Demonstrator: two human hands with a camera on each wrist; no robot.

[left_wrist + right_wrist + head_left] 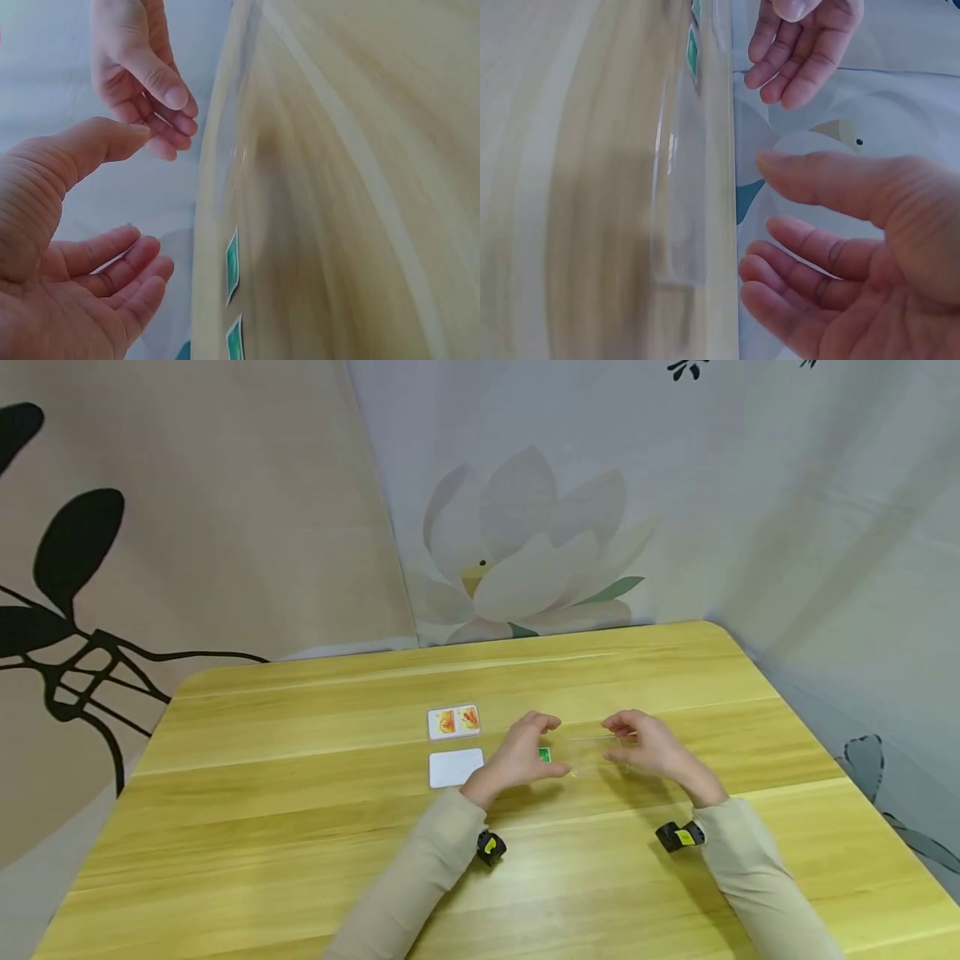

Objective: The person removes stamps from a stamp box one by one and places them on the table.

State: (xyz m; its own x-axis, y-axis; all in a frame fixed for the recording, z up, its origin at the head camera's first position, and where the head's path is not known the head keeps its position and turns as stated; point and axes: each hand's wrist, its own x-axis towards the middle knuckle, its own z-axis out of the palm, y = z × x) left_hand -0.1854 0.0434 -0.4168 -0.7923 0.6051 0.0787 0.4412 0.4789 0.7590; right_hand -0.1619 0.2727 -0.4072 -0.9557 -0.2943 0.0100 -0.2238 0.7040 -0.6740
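Note:
A clear plastic box or lid [681,187] lies on the table between the two hands, faint in the head view. My left hand [522,752] hovers at its left side, thumb and fingers apart and holding nothing. Across from it my right hand [651,747] is spread in the same way over the right side, also holding nothing. Small green cards [232,264] with white borders lie on the table by the left hand. In the head view, that hand partly covers the one green card piece [544,754] that shows.
Left of the hands lies a plain white rectangle [455,768]. Behind it is a white rectangular piece [453,735] bearing two orange pictures. The wooden table [262,827] ends at a flower-printed curtain [525,527] at the back. Black cameras [491,847] sit on both wrists.

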